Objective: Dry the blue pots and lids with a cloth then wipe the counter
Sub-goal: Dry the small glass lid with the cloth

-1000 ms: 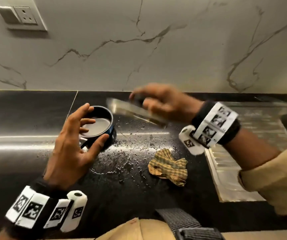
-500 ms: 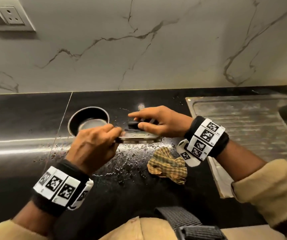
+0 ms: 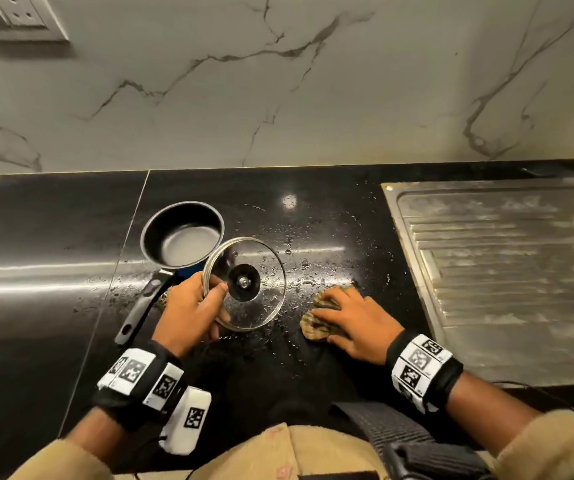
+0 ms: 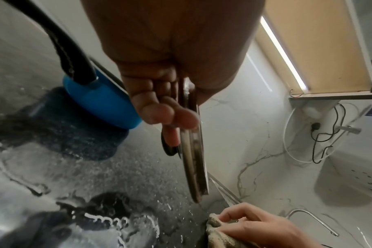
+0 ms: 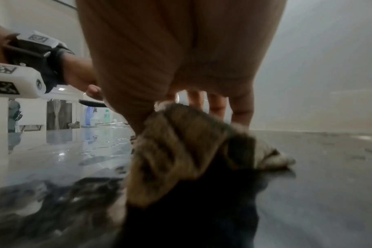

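On the wet black counter [image 3: 330,230], head view: left hand [image 3: 188,317] pinches the glass lid [image 3: 244,284] at its 9 o'clock rim, thumb on top, fingers underneath, lid held tilted with its underside and centre knob nut facing the camera. Droplets on the glass. Blue pot [image 3: 183,233] sits upright at 11 o'clock from the lid, touching nothing but the counter, black handle pointing to 7 o'clock. Right hand [image 3: 351,318] at 3 o'clock from the lid, fingers curled over the bunched checked cloth [image 3: 316,327], pressing it on the counter. Steel drainboard [image 3: 507,271] further at 3 o'clock.
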{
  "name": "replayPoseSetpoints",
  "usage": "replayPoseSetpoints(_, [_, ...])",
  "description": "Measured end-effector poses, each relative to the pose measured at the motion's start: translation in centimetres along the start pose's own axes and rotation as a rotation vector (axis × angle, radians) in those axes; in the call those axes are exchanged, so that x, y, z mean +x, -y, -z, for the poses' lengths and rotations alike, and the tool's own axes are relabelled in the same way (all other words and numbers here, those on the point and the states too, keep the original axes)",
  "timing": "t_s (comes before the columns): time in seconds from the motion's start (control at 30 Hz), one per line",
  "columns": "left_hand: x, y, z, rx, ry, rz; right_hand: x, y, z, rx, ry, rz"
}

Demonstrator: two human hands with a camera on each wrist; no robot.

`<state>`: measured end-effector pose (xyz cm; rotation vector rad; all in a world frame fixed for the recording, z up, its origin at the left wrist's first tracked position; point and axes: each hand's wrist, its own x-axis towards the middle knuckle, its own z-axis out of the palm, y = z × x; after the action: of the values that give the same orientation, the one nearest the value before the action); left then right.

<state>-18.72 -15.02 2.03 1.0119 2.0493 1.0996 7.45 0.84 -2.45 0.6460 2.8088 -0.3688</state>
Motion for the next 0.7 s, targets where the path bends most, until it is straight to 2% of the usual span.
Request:
replayPoseSetpoints(0.1, [0.4, 0.9, -0.7, -0.057, 0.023, 0.041, 0.7, -0.3, -0.9, 0.141, -0.078, -0.003])
replayPoseSetpoints(0.2, [0.6, 1.6, -1.3, -0.046, 0.03, 0.048, 1.5, -0.4, 0.5, 0.242, -0.189, 0.005])
replayPoseSetpoints(0.3, [0.7, 2.0, -1.8, -0.009, 0.043, 0.055, 2.8, 0.6, 2.6, 0.285, -0.397, 0.098])
replayPoseSetpoints(0.4, [0.6, 1.8, -2.4, 0.004, 0.061, 0.07, 4.9, 2.8, 4.2, 0.28, -0.512, 0.249])
replayPoseSetpoints(0.47, [0.4, 1.4, -2.8, 0.014, 0.068, 0.068, 6.6, 4.3, 4.5, 0.21, -0.526, 0.358])
replayPoseSetpoints(0.53, [0.1, 1.1, -3.2, -0.003, 0.085, 0.067, 8.1, 5.1, 4.1, 0.074, -0.481, 0.409])
replayPoseSetpoints(0.6, [0.0, 1.1, -3.4, -0.019, 0.095, 0.075, 8.6, 4.9, 3.6, -0.036, -0.391, 0.362])
replayPoseSetpoints(0.7, [0.0, 1.5, -3.4, -0.043, 0.09, 0.082, 7.6, 4.0, 3.0, 0.0, -0.295, 0.248])
